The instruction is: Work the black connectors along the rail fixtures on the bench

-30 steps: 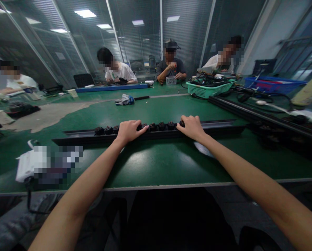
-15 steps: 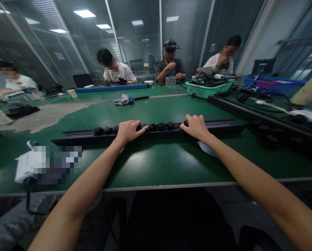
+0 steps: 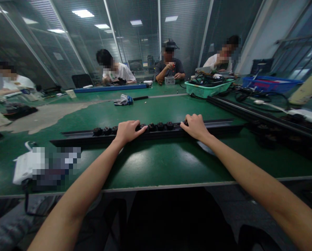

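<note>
A long black channel rail (image 3: 77, 140) lies across the green table in front of me. Along its trough sits a row of small black socket-like modules (image 3: 160, 126); their exact kind is too small to make out. My left hand (image 3: 127, 130) is curled over the middle of the row, thumb along the near side and fingertips hidden behind, closed around a black module. Farther right, my right hand (image 3: 195, 125) pinches another black module (image 3: 186, 122) at the rail, mostly covered by the fingers. Both wrists hover above the table's near part.
At left lie a white device (image 3: 27, 166) with a cable and a dark, blurred-out packet (image 3: 56, 170). A crumpled cloth (image 3: 123, 100) is beyond the rail. A green basket (image 3: 205, 89) of cables and another black rail (image 3: 250, 109) stand right. Several people sit across.
Both hands keep their places on the row of modules. The whole view has shifted very slightly; nothing else visibly differs.
</note>
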The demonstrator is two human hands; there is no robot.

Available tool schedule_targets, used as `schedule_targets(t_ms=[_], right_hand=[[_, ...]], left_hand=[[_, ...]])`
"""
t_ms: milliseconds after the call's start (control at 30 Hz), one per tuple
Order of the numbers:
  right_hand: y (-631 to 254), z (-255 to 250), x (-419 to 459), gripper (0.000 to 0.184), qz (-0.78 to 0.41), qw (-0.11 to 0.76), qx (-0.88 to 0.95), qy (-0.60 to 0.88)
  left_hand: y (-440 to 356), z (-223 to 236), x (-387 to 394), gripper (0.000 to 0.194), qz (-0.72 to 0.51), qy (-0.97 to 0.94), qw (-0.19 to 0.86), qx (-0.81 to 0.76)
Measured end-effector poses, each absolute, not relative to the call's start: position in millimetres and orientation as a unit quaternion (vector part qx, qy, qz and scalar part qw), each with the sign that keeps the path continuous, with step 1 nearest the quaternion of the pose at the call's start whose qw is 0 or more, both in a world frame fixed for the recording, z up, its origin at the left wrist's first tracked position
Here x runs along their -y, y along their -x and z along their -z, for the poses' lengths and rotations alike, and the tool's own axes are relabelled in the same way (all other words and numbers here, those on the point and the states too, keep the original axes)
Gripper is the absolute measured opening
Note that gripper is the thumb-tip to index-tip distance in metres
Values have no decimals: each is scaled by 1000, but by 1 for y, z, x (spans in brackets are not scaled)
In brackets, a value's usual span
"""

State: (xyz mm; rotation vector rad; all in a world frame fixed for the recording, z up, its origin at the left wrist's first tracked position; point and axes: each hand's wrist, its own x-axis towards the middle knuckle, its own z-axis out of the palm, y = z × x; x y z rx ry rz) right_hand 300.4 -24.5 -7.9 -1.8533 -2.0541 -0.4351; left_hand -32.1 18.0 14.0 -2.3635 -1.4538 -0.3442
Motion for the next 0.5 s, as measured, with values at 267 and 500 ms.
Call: schedule_targets(t_ms=[267,500], right_hand=[[-305,7,24,34,159,173,721,652],[-304,0,31,37,187,126,733,642]], left_hand=[[32,-14,-18,69,120,832,175,512],[31,-16,-16,70,116,831,172,517]])
